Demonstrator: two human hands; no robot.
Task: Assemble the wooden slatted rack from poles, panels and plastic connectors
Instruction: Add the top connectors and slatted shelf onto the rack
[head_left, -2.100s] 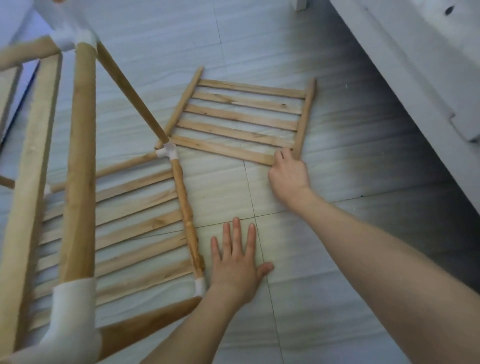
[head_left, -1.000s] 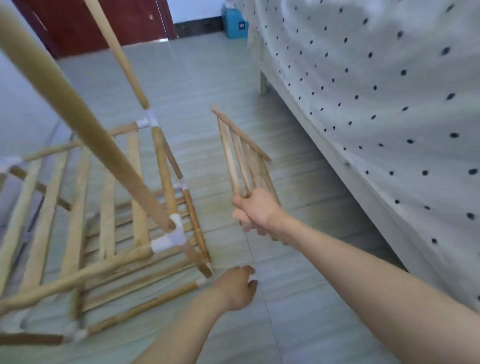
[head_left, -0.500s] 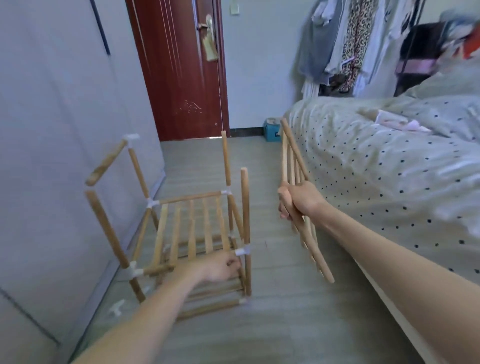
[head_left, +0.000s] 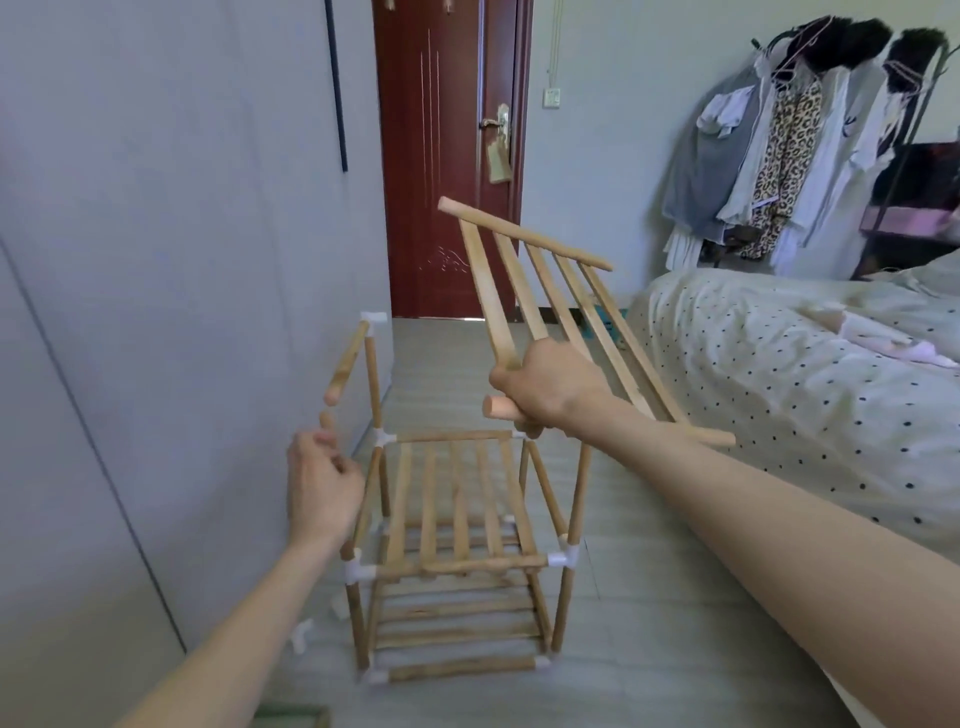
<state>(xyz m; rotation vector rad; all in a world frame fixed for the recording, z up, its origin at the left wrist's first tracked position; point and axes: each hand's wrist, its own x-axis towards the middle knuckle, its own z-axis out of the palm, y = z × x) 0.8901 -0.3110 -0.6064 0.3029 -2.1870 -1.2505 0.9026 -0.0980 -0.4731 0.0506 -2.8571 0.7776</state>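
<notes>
Head view: my right hand (head_left: 550, 387) has lifted the slatted panel (head_left: 550, 306) off the floor above the rack frame (head_left: 457, 551), gripping its rail, left hand (head_left: 322, 483) loosely curled beside it, so I judge top-tier fitting comes next.

A: Background, go. Far wall?
B: Dark red door (head_left: 451, 156) with a brass handle (head_left: 496, 122) and a tan tag hanging off it. White wall switch (head_left: 551, 97) just right of the frame.
A: Left side?
B: Pale grey wardrobe panels (head_left: 171, 249) with one thin black vertical strip (head_left: 337, 83) up high.
A: Right?
B: Bed (head_left: 810, 374) with a pale, dark-dotted cover, something pinkish lying on it at the right edge. Behind it, far right, a clothes rack (head_left: 810, 145) hung with grey, white and leopard-print garments.
A: Floor?
B: Grey striped tile floor (head_left: 649, 649). Small blue-green item by the bed's far corner, too blurred to name.
</notes>
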